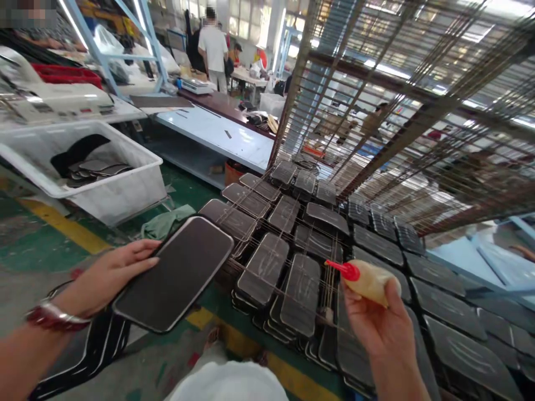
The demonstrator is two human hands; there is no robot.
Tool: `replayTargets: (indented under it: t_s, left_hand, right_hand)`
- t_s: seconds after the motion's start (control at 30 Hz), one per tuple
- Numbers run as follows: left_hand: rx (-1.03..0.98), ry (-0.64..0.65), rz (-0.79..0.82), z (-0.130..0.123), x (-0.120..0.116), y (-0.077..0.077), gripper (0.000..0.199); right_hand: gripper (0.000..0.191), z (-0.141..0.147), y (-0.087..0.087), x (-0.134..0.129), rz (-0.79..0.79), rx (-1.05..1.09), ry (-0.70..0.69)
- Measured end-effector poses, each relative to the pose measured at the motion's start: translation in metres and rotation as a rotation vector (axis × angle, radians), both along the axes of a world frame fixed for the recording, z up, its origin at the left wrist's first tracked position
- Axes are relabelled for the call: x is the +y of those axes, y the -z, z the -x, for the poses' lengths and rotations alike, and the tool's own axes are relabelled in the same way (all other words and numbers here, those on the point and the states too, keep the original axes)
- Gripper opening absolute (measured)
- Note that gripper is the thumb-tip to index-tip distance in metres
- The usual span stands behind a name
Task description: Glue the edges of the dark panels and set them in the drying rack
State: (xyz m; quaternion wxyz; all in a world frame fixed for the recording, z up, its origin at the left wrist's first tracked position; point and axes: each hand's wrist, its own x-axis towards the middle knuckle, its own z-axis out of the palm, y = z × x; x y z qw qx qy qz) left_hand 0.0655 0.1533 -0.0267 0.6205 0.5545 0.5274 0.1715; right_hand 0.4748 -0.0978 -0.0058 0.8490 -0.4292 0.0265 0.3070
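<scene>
My left hand (pixel 112 273) grips the left edge of a dark rounded rectangular panel (pixel 175 273) with a pale rim, thumb on top. In my right hand (pixel 376 312) is a squeeze bottle (pixel 370 281) with a red nozzle that points left. Beneath and around the bottle, similar dark panels (pixel 301 295) lie in stacks and rows on a wire rack (pixel 251 273), several marked with pale wavy streaks. More dark panels (pixel 96 345) sit below my left forearm.
A white bin (pixel 121 195) with dark pieces stands at the left, beside a sewing machine (pixel 62 100). A raised wire grid (pixel 376 100) slants over the upper right. Behind are a long table (pixel 217 133) and a standing person (pixel 214 47).
</scene>
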Motion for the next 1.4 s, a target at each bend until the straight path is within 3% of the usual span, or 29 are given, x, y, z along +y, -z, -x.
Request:
replayTargets:
  t_s: [0.1,0.17,0.27,0.37,0.5,0.63,0.8,0.97,1.4]
  left_hand:
    - [-0.226,0.246,0.083,-0.089,-0.006,-0.016,0.041]
    - [-0.286,0.409,0.13,-0.132,-0.009,-0.027,0.039]
    - [-0.298,0.576,0.124,-0.171,-0.012,-0.046,0.033]
    - [-0.27,0.682,0.098,-0.192,-0.012,-0.064,0.029]
    - [-0.25,0.814,0.126,-0.208,-0.012,-0.078,0.03]
    - [-0.251,0.921,0.143,-0.217,-0.014,-0.08,0.03]
    - [-0.273,1.014,0.181,-0.22,-0.015,-0.076,0.028]
    - [-0.272,1.041,0.211,-0.217,-0.014,-0.075,0.026]
    - [-0.251,1.056,0.275,-0.217,-0.01,-0.076,0.026]
  right_hand:
    - [0.051,-0.011,-0.021,-0.007,0.019,-0.102,-0.011]
    - [0.048,-0.019,-0.032,-0.013,0.024,-0.171,-0.016]
    - [0.044,-0.032,-0.042,-0.027,0.028,-0.305,-0.044]
    - [0.046,-0.041,-0.047,-0.043,0.058,-0.439,-0.101]
    - [0.052,-0.038,-0.054,-0.057,0.151,-0.537,-0.177]
    - [0.064,-0.033,-0.058,-0.059,0.194,-0.585,-0.226]
    - [0.059,-0.043,-0.054,-0.053,0.107,-0.692,-0.112]
    - [0.055,-0.047,-0.054,-0.046,0.091,-0.71,-0.141]
    - [0.069,-0.039,-0.055,-0.039,0.079,-0.625,-0.188]
